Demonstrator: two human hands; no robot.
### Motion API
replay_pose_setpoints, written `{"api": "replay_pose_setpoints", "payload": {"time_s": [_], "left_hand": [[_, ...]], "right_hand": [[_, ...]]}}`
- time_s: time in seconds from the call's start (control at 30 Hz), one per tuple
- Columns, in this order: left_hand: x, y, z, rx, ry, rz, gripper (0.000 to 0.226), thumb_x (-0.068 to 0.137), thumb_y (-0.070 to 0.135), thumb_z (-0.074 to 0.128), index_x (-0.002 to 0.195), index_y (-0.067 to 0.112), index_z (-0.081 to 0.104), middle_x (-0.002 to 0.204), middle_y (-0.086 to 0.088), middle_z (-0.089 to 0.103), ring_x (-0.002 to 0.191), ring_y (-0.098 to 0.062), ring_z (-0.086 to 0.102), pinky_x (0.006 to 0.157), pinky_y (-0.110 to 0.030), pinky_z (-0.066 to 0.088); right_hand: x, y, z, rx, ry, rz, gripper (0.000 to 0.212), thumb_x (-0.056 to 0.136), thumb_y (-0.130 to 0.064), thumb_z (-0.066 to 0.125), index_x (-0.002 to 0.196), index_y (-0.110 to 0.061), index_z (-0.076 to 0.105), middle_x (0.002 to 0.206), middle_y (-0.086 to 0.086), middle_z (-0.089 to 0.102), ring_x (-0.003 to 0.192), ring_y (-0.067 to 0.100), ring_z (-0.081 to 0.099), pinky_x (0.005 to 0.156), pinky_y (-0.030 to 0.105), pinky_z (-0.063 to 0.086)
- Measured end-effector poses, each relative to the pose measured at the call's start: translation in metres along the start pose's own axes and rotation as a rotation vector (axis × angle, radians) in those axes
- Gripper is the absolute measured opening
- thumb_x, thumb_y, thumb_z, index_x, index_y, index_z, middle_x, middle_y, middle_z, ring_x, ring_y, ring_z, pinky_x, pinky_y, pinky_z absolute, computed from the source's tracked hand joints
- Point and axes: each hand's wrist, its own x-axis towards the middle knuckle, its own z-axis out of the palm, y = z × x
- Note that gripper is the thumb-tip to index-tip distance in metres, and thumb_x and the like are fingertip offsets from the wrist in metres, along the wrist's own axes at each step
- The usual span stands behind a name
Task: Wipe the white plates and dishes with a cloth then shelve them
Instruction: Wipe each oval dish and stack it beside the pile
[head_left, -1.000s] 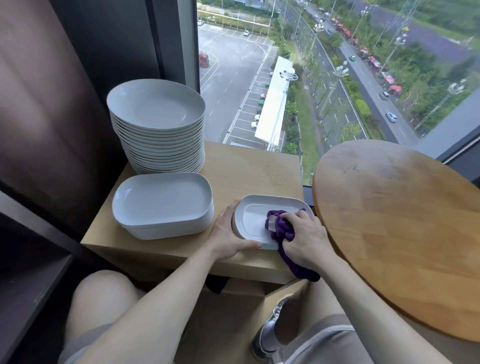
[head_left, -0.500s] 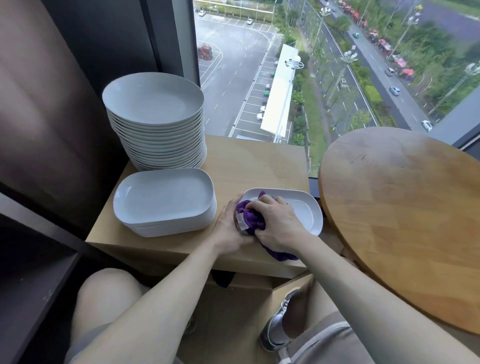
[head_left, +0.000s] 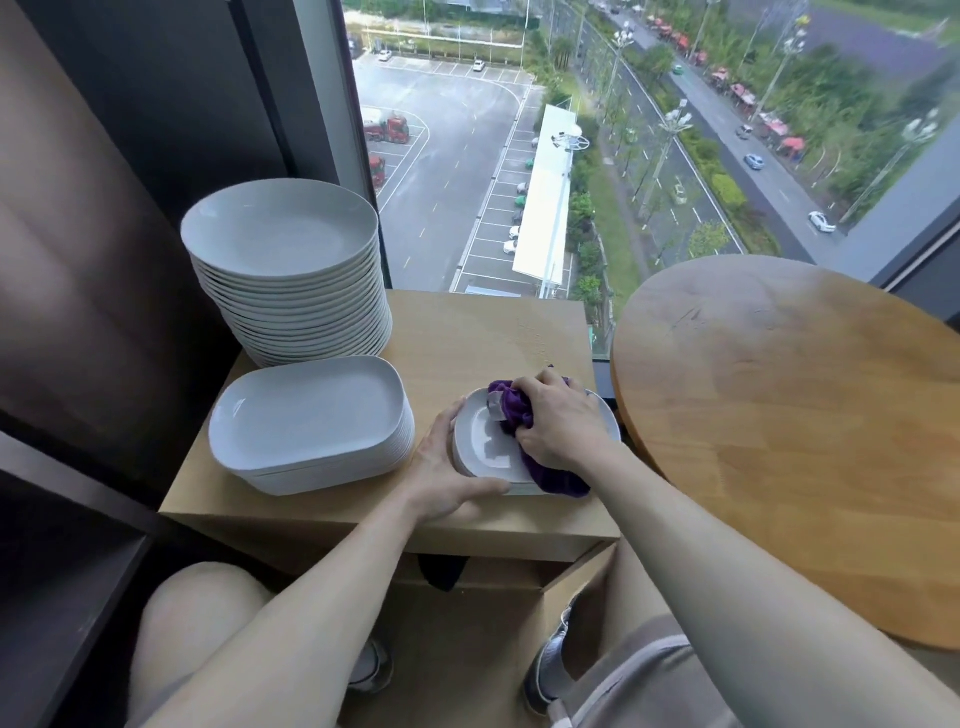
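left hand (head_left: 451, 475) gripping dish (head_left: 480, 447) rim | right hand (head_left: 563, 423) clenching purple cloth (head_left: 511, 405)

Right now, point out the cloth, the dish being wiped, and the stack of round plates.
cloth (head_left: 511, 405), head view, bunched purple fabric beside the knuckles.
dish (head_left: 480, 447), head view, bare inner floor.
stack of round plates (head_left: 280, 228), head view, top plate's centre.

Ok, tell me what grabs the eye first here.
The tall stack of round white plates at the small wooden table's back left, against a steep window view. Nearer, the right hand presses a purple cloth into a white dish steadied by the left hand.
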Motion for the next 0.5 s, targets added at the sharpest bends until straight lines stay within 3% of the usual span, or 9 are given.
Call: {"api": "replay_pose_setpoints", "payload": {"time_s": [0.13,0.3,0.5], "left_hand": [[-0.002,0.004,-0.002,0.052,-0.001,0.01,0.124,0.06,0.033,0.101,0.158,0.044,0.026,0.15,0.012,0.041,0.138,-0.009,0.04,0.118,-0.031,0.032],[-0.002,0.007,-0.002,0.068,0.006,0.022,0.123,0.062,0.031,0.1,0.159,0.042,0.026,0.153,0.012,0.039,0.141,-0.008,0.036,0.119,-0.029,0.029],[-0.004,0.009,-0.001,0.064,0.007,0.008,0.122,0.064,0.03,0.099,0.16,0.042,0.023,0.15,0.012,0.039,0.137,-0.008,0.038,0.113,-0.024,0.028]], "right_hand": [[-0.009,0.027,-0.012,-0.072,-0.005,0.154,0.047,0.091,-0.034,0.058,0.136,-0.027,0.047,0.138,0.005,0.047,0.125,0.036,0.04,0.102,0.048,0.037],[-0.043,0.029,-0.008,-0.134,0.009,0.243,0.042,0.09,-0.034,0.058,0.13,-0.023,0.049,0.136,0.006,0.05,0.123,0.036,0.042,0.103,0.048,0.037],[-0.079,0.017,0.013,0.014,0.133,0.281,0.051,0.09,-0.037,0.059,0.138,-0.028,0.044,0.136,0.004,0.048,0.121,0.034,0.043,0.103,0.047,0.038]]}}
